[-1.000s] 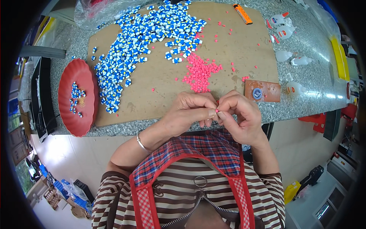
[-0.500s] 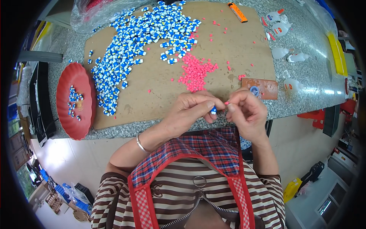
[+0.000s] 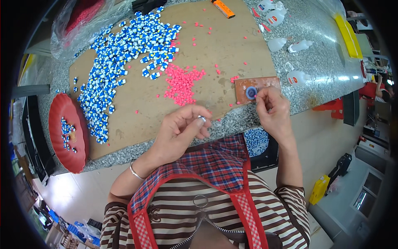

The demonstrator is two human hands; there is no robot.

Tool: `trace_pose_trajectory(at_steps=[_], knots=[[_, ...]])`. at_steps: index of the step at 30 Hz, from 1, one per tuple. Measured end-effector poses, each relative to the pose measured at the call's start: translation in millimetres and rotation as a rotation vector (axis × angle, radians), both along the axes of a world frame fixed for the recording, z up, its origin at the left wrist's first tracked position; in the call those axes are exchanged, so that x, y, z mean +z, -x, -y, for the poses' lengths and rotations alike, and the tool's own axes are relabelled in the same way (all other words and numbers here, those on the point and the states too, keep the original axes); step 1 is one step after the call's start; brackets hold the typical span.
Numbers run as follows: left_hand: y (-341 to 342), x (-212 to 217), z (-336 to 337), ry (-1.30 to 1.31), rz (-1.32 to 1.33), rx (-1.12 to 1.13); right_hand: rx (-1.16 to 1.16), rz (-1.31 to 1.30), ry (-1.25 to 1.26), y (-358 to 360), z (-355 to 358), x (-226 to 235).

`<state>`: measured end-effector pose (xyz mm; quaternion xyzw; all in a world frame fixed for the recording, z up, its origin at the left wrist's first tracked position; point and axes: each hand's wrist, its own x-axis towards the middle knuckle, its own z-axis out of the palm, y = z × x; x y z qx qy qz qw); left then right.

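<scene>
My left hand (image 3: 176,133) is closed in a pinch, holding a small blue-and-white piece (image 3: 202,118) between thumb and forefinger above the table's near edge. Further right, my right hand (image 3: 274,111) pinches a tiny pink bead (image 3: 256,96), mostly covered by the fingertips. Those fingertips are at the rim of a small round blue-rimmed cap (image 3: 251,92), which lies on a brown tile (image 3: 269,82). Beyond my left hand is a pile of pink beads (image 3: 182,85). A large heap of blue-and-white pieces (image 3: 120,54) spreads over the cardboard (image 3: 224,45) to the left.
A red scalloped dish (image 3: 81,133) with several blue-and-white pieces stands at the left edge. White squeeze bottles (image 3: 297,78) stand or lie at the right, with an orange lighter-like strip (image 3: 223,9) at the back. A container of blue-and-white bits (image 3: 256,142) sits below the table edge.
My right hand has moved away from my left hand to the cap on the tile, carrying the pink bead. My left hand still holds its piece. The whole view has shifted.
</scene>
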<state>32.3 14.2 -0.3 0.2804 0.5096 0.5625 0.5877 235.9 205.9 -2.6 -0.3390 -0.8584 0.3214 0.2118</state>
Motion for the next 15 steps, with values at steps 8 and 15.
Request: trace_pose_trajectory(at_steps=[8,15], knots=[[3.1,0.4,2.1,0.011,0.020,0.045,0.031,-0.004,-0.058,6.4,-1.4,-1.0],[3.1,-2.0,3.2,-0.022,-0.122,0.117,0.033,0.052,-0.054,5.1,-1.6,-0.4]])
